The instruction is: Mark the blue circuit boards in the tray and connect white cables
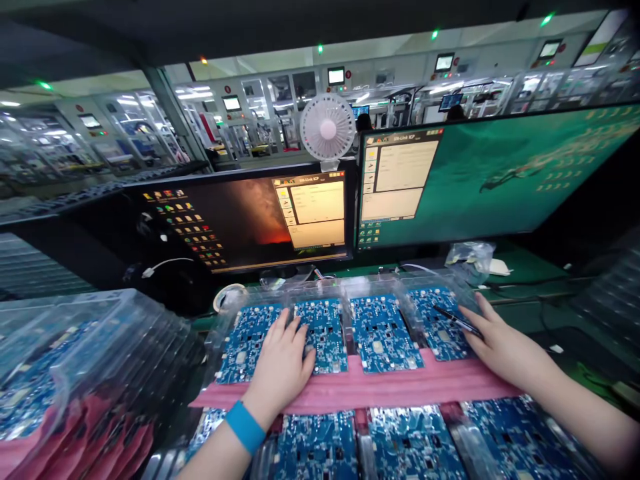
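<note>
While right hand grips a pen, left hand spread, over blue boards

A green bench carries a clear plastic tray. Just behind the tray's right end lie a crumpled clear bag and a pale flat object; a pale ring-shaped roll sits at its far left corner. A thin cable runs behind it. Two monitors stand beyond it, their bases hidden.
</note>
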